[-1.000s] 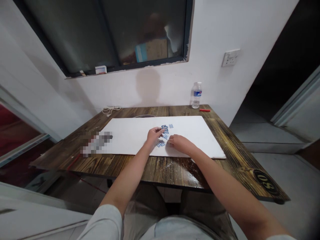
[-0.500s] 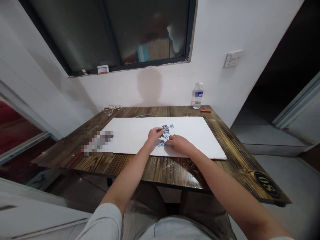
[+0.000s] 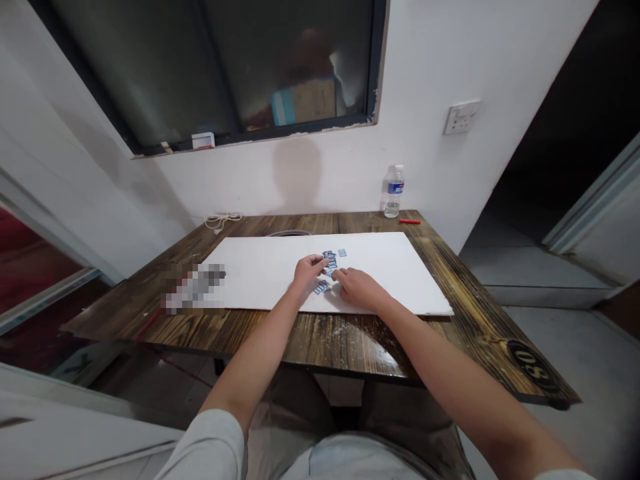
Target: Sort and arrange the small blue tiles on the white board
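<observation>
Several small flat pieces with blue outlines lie on a white board (image 3: 260, 267). A bunched, overlapping group (image 3: 332, 261) sits at my left fingertips, one lone piece (image 3: 342, 253) lies just beyond to the right, and a nearer group (image 3: 321, 287) rests below my hands. My left hand (image 3: 309, 271) is closed in a pinch, thumb and forefinger on a blue-outlined piece at the edge of the bunch. My right hand (image 3: 361, 288) is closed too, its fingertips pinched at another small piece (image 3: 329, 272) between the hands. Fingers partly hide both pieces.
The board lies on a dark wooden table (image 3: 480, 320). A water bottle (image 3: 394, 192) and a red pen-like stick (image 3: 410, 221) stand and lie at the back right. A white cable (image 3: 223, 219) is coiled at the back left. A blurred patch (image 3: 197, 288) covers the board's left end.
My right fingertips have moved slightly away from me, from the nearer group up to the piece between the hands. My left hand stays almost in place. The view has shifted a little.
</observation>
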Tool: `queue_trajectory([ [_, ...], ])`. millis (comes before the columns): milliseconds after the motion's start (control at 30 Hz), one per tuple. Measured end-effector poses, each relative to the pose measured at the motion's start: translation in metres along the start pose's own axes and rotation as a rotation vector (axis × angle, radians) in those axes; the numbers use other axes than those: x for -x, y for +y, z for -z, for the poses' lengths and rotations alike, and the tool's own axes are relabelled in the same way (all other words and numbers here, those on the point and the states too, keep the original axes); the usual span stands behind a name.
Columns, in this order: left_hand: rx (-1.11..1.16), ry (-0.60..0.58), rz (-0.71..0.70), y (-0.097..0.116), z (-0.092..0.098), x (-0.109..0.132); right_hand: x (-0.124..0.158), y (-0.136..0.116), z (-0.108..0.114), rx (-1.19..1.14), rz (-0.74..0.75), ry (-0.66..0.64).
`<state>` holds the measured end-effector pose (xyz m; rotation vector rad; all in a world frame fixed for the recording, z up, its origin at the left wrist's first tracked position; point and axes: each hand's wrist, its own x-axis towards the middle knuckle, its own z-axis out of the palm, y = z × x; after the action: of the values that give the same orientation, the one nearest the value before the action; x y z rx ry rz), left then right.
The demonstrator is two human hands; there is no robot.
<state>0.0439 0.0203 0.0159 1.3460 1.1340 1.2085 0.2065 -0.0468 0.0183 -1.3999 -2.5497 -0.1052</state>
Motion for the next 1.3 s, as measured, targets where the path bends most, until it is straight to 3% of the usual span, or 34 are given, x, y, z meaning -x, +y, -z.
queue_trajectory([
  [400, -0.023, 0.010, 0.011, -0.001, 0.000, -0.002, -0.004, 0.003, 0.000, 0.025, -0.005, -0.038],
  [633, -0.028, -0.003, 0.008, 0.002, 0.000, 0.000, -0.003, 0.006, -0.003, -0.142, -0.116, 0.133],
  [800, -0.079, -0.047, -0.030, 0.000, 0.000, -0.001, -0.003, 0.015, -0.007, -0.404, -0.226, 0.355],
  [967, -0.167, -0.174, -0.104, -0.008, 0.001, -0.004, -0.005, 0.025, -0.014, -0.645, -0.367, 0.551],
  [1133, -0.213, -0.312, -0.136, -0.009, 0.002, -0.002, -0.008, 0.029, -0.014, -0.794, -0.494, 0.553],
  [1300, -0.210, -0.367, -0.138, -0.003, 0.002, 0.002, -0.011, 0.033, -0.016, -0.916, -0.575, 0.533],
])
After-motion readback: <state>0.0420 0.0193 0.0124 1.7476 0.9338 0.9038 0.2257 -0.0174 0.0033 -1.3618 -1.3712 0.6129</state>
